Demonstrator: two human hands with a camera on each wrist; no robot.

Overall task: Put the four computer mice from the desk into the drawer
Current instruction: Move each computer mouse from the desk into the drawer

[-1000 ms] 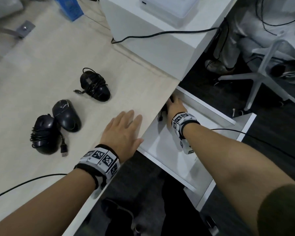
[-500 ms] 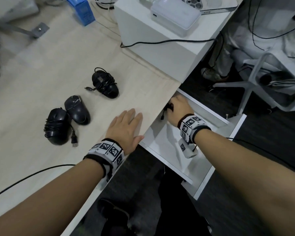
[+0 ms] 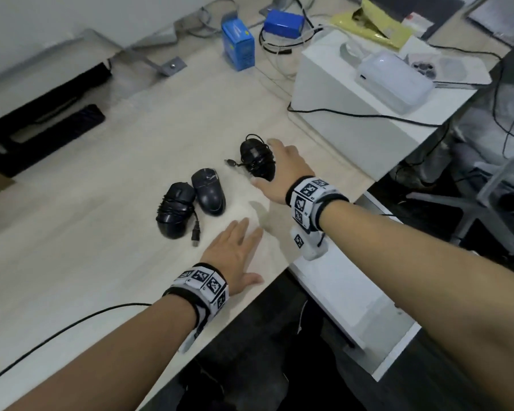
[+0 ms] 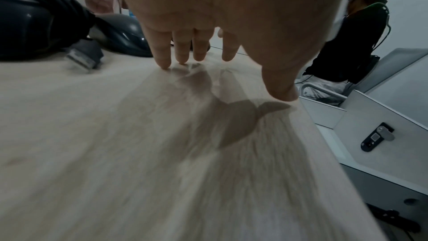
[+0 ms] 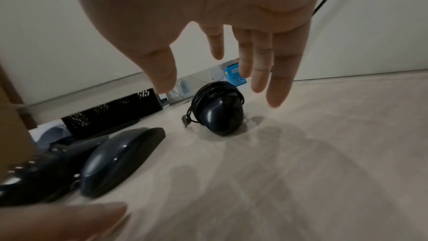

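Three black mice are lying on the desk (image 3: pixel 72 221): a cable-wrapped mouse (image 3: pixel 257 160) apart from a touching pair, a plain mouse (image 3: pixel 209 192) and a second wrapped mouse (image 3: pixel 175 210). The right hand (image 3: pixel 279 170) is hovering with fingers spread just beside the lone mouse, gripping nothing. The left hand (image 3: pixel 235 256) is resting flat near the desk edge, fingers extended. The drawer (image 3: pixel 353 292) is standing open below.
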